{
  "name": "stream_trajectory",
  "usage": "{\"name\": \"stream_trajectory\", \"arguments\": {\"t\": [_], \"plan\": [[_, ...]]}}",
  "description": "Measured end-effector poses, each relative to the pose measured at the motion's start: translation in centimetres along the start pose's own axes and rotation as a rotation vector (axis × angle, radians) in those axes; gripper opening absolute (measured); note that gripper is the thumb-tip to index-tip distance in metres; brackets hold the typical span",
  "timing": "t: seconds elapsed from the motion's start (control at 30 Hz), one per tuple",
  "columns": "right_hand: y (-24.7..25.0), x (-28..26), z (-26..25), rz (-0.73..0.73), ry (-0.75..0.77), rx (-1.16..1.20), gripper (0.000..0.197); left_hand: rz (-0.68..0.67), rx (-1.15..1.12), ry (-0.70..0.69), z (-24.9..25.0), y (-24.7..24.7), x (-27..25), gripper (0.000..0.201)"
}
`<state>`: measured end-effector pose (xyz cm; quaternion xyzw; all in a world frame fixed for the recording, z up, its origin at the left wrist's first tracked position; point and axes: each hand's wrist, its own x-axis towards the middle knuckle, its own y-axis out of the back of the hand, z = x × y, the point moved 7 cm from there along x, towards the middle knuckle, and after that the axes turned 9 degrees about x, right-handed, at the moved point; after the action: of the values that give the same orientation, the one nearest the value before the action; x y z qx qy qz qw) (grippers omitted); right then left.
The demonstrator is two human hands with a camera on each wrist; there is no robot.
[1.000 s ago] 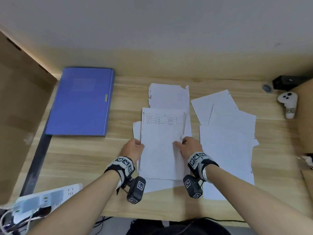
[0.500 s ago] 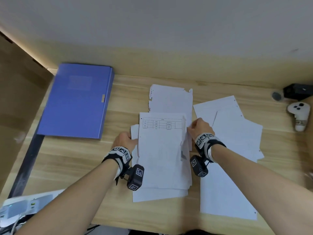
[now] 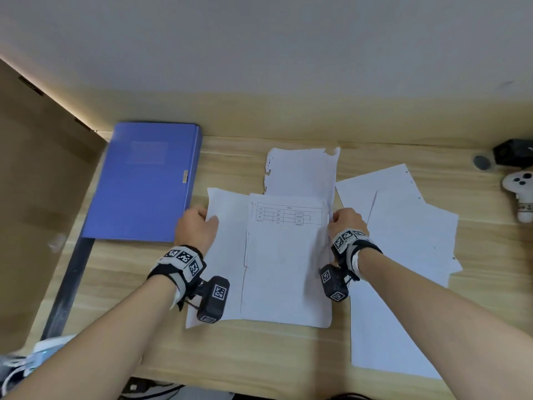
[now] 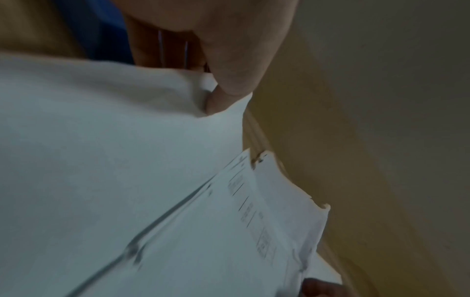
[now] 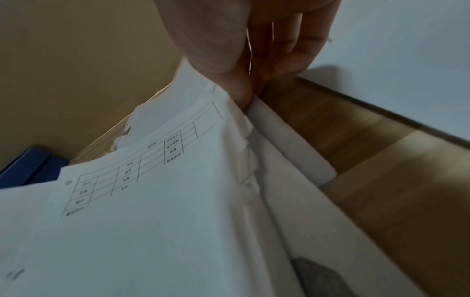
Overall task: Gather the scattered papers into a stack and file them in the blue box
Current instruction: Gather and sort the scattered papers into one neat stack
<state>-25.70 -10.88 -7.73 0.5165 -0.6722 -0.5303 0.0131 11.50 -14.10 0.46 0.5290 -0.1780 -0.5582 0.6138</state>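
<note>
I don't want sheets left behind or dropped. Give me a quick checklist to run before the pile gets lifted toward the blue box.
1. Left hand grips the blank sheet at its left edge: ok.
2. Right hand grips the pile's right edge beside the table-printed sheet: ok.
3. Pile edges squared: not ok, blank sheet sticks out left, torn sheet sticks out behind.
4. All papers gathered: not ok, loose sheets lie to the right.
5. Blue box open: not ok, lies shut.
6. Sheets hidden under the pile: cannot tell.
</note>
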Motion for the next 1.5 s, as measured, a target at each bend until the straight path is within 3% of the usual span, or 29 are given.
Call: {"name": "stream_trajectory", "arguments": {"t": [0.1, 0.17, 0.27, 0.43, 0.53, 0.7, 0.83, 0.87, 1.03, 1.17, 1.27, 1.37, 1.5], "plan": [[0.2, -0.2, -0.3, -0.008, 0.002, -0.002, 0.030, 0.152, -0.043, -0.103, 2.7, 5.5, -0.1, 0.004], [0.4, -0.4, -0.3, -0.011, -0.001, -0.013, 0.026, 0.196, -0.037, -0.205, 4.9, 8.3, -0.7, 0.006], [0.6, -0.7, -0.5, -0.033, 0.001, 0.006, 0.021, 0.077, -0.016, -0.317, 7.8, 8.7, -2.5, 0.005], [1.9, -1.7, -0.9, -0.081, 0.034, 0.110, 0.010, -0.398, -0.017, -0.311, 9.8, 1.1, -5.1, 0.026], [3.5, -2.5, -1.5, -0.066, 0.163, 0.203, 0.021, -0.431, 0.035, -0.353, 11.6, -3.2, -6.1, 0.035], [7.3, -4.2, -1.8, 0.003, 0.331, 0.284, 0.027, -0.558, 0.027, -0.323, 13.4, -10.4, -6.7, 0.025], [9.7, -5.1, -0.7, 0.051, 0.376, 0.281, 0.027, -0.717, 0.061, -0.360, 13.0, -14.2, -7.8, 0.061], [10.0, -5.2, -0.4, 0.059, 0.374, 0.281, 0.027, -0.735, 0.083, -0.401, 12.6, -14.5, -8.1, 0.061], [10.9, -6.2, -0.5, 0.083, 0.424, 0.343, 0.032, -0.585, 0.096, -0.526, 8.5, -12.3, -7.8, 0.027], [10.6, -7.8, -2.4, 0.054, 0.499, 0.444, 0.035, -0.595, 0.188, -0.514, 3.8, -11.5, -7.1, 0.032], [9.7, -9.6, -4.2, -0.026, 0.546, 0.478, 0.036, -0.613, 0.224, -0.537, 3.1, -11.4, -7.1, 0.037], [7.5, -11.7, -5.4, -0.169, 0.550, 0.405, 0.033, -0.616, 0.152, -0.480, 3.4, -11.2, -6.7, 0.041], [2.1, -13.3, -5.2, -0.342, 0.447, 0.240, 0.028, -0.603, -0.018, -0.392, 2.9, -10.7, -6.3, 0.037]]}}
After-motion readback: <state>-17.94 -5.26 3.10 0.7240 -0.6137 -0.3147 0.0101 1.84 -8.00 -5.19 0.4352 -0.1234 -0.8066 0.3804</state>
